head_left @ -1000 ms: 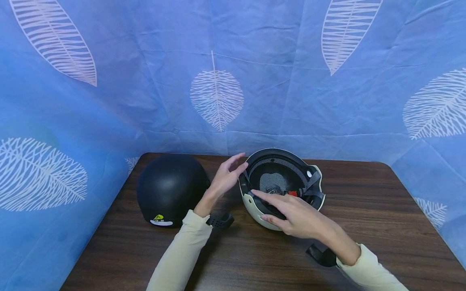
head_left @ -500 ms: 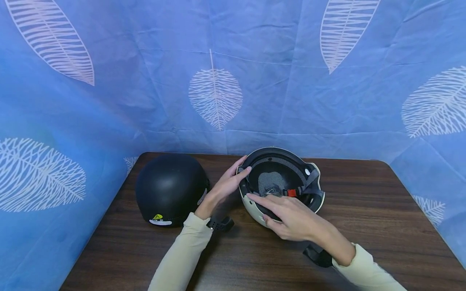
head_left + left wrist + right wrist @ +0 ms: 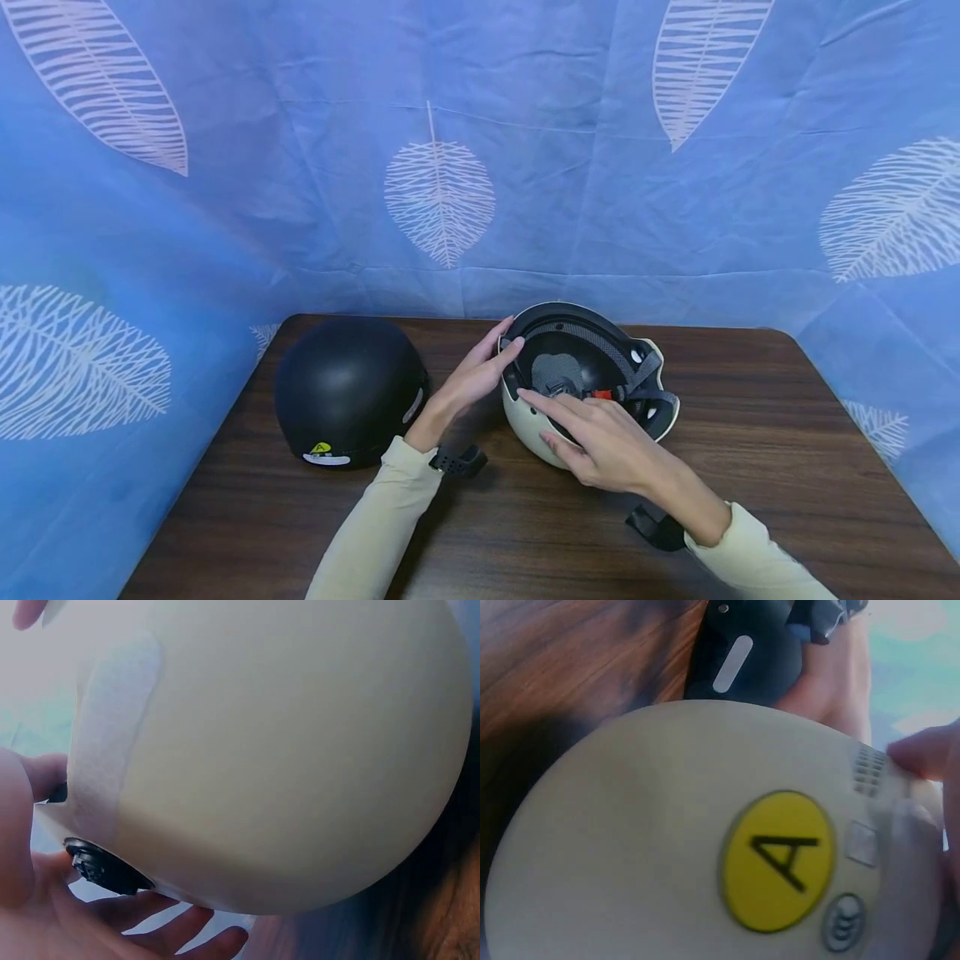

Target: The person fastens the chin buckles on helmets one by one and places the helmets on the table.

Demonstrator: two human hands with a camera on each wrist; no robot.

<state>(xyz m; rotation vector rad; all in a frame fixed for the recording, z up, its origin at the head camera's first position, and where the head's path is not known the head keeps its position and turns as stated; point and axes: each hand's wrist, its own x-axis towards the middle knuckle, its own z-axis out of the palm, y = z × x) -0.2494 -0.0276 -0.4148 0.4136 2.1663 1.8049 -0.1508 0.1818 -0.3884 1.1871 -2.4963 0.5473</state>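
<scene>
A cream helmet (image 3: pixel 534 427) lies upside down on the table, its black padded inside facing up. Straps and a red buckle (image 3: pixel 602 394) lie in it. My left hand (image 3: pixel 474 377) holds its left rim, thumb on the inner side, fingers outside. In the left wrist view those fingers pass beneath a round black fitting (image 3: pixel 105 866) on the rim. My right hand (image 3: pixel 611 442) holds the near rim, thumb outside, with the other fingers over the opening; some fingertips are hidden. The right wrist view shows a yellow "A" sticker (image 3: pixel 780 862) on the shell.
A matte black helmet (image 3: pixel 348 392) stands dome up to the left, close to my left forearm. Both wrists wear black straps. The dark wooden table (image 3: pixel 780 433) ends at a blue leaf-patterned cloth (image 3: pixel 540 217) behind.
My left hand has settled closer onto the cream helmet's left rim. The helmet has shifted and tilted slightly, with more of its near outer shell showing. The right hand stays at the near rim.
</scene>
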